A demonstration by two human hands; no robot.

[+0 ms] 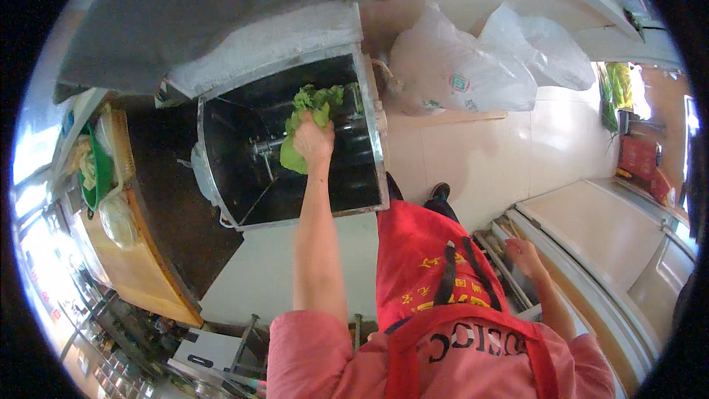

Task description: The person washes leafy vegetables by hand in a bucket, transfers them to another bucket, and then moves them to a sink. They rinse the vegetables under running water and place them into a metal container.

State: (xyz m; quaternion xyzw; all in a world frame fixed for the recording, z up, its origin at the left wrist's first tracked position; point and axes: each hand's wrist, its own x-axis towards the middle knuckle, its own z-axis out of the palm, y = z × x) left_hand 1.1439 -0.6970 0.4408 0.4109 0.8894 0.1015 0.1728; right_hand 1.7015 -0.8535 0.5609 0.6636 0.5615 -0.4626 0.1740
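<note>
My left hand (pixel 314 140) is closed around a bunch of leafy green lettuce (pixel 295 156), with frilly leaves standing out past the fingers. Hand and greens are over an open, dark-walled metal tub (pixel 374 138) with a shaft and rods (pixel 266 148) inside. Some green leaf (pixel 356 98) shows by the tub's right wall. My right hand (pixel 523 256) is low on the right, beside the open edge of a white cabinet or chest (pixel 598 216). Its fingers look curled, and whether they hold anything is unclear.
White plastic bags (pixel 465 66) stand on the tiled floor beyond the tub. To the left, a wooden table (pixel 138 266) bears a green basket (pixel 98 172) and a clear bag (pixel 117 219). A grey panel (pixel 221 16) overhangs the far side. Red boxes (pixel 640 160) lie far right.
</note>
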